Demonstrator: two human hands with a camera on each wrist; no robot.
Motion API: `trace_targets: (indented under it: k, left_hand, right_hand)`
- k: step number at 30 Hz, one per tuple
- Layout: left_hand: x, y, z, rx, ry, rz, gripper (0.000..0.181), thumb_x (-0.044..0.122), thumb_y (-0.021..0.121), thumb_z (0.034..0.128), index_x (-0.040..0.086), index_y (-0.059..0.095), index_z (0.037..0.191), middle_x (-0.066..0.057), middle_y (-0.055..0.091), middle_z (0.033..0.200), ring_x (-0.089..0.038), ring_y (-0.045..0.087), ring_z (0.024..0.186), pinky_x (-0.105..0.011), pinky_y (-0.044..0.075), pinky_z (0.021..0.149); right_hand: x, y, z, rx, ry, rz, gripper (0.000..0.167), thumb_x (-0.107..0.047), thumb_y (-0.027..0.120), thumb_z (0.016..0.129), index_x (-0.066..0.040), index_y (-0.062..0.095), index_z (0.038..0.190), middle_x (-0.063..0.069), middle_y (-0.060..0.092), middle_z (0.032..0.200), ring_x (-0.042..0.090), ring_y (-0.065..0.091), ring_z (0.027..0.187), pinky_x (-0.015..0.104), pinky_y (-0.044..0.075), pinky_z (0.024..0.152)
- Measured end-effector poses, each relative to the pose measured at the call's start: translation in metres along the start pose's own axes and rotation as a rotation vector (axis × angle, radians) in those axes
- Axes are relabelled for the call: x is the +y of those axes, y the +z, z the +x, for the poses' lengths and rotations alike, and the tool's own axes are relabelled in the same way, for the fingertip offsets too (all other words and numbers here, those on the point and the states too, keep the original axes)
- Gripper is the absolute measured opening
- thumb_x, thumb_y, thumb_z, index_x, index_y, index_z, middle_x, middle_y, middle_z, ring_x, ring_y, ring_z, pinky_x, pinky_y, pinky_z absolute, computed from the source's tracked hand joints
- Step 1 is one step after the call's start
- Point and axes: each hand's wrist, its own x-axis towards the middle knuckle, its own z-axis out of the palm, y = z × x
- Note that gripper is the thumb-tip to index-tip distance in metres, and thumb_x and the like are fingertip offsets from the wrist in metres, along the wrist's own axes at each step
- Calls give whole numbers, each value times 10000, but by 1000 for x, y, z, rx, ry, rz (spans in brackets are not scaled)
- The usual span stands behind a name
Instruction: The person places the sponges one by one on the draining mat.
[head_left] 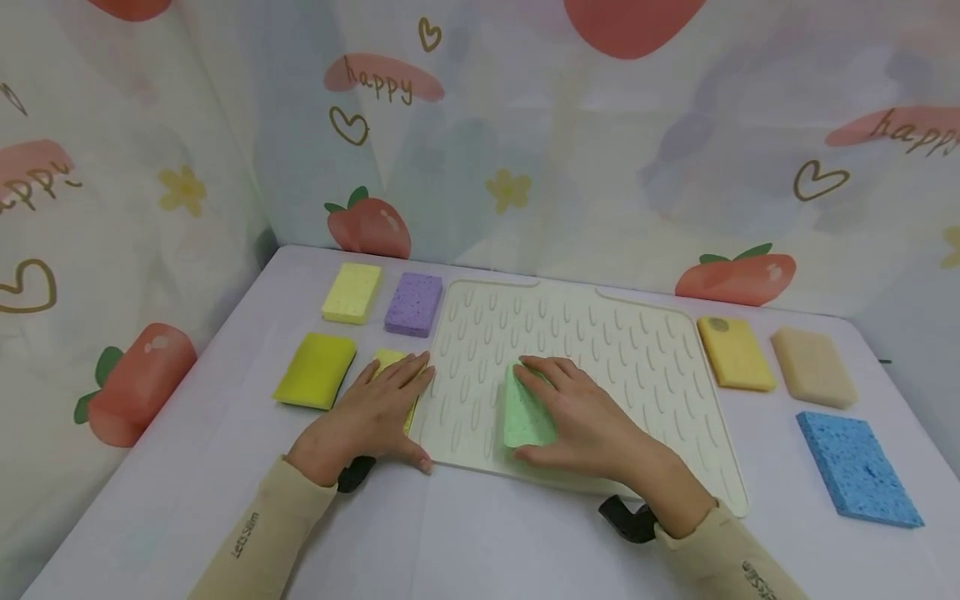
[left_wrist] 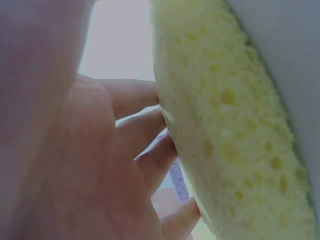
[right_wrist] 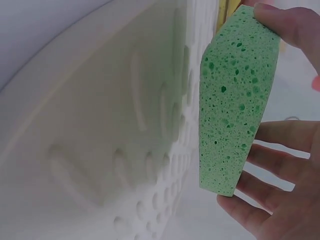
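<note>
My right hand (head_left: 588, 421) holds a light green sponge (head_left: 527, 412) between thumb and fingers, over the front middle of a ribbed cream mat (head_left: 465, 421). In the right wrist view, the porous side of the green sponge (right_wrist: 235, 95) faces the camera, and it seems to be a little off the mat. My left hand (head_left: 367, 421) rests with spread fingers on a yellow sponge (head_left: 387, 358) at the mat's left edge, covering most of it. The left wrist view shows extended fingertips touching the face of this yellow sponge (left_wrist: 225, 100).
Left of the mat lie a pale yellow sponge (head_left: 352, 293), a purple sponge (head_left: 413, 304) and a bright yellow, dark-backed sponge (head_left: 315, 371). To its right are a yellow sponge (head_left: 737, 354), a beige sponge (head_left: 813, 367) and a blue sponge (head_left: 858, 468). Printed cloth walls stand behind and left.
</note>
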Motion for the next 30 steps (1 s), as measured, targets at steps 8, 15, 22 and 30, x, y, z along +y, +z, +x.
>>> trace_targets:
  k: [8,15,22,30]
  left_hand:
    - [1,0,2,-17,-17,11,1278,698,817,589,110,261,1578,-76,154,1673,-299,176,1539,-596,100,1233]
    - [2,-1,2,-21,-12,20,1271,709,804,601,111,256,1580,-74,152,1673,-298,177,1539,-599,110,1230]
    - [1,-3,2,-14,-1,27,1264,709,799,611,104,256,1579,-76,152,1673,-299,177,1539,-605,110,1228]
    - [1,-2,0,-4,3,30,1274,731,788,606,90,264,1574,-76,159,1672,-297,182,1538,-612,130,1222]
  right_hand:
    - [-13,8,19,-18,-16,13,910,-535,804,717,-43,512,1425,107,489,1466,302,477,1317,469,480,1048]
    - [-25,16,33,-42,-40,26,913,-532,805,719,-43,508,1430,106,488,1469,296,486,1315,450,475,1059]
    - [-33,25,47,-82,-40,34,915,-555,774,741,-48,490,1448,105,471,1491,296,466,1337,453,449,1087]
    - [-40,30,58,-110,-76,29,920,-566,772,751,-31,492,1445,123,457,1505,313,467,1341,453,436,1103]
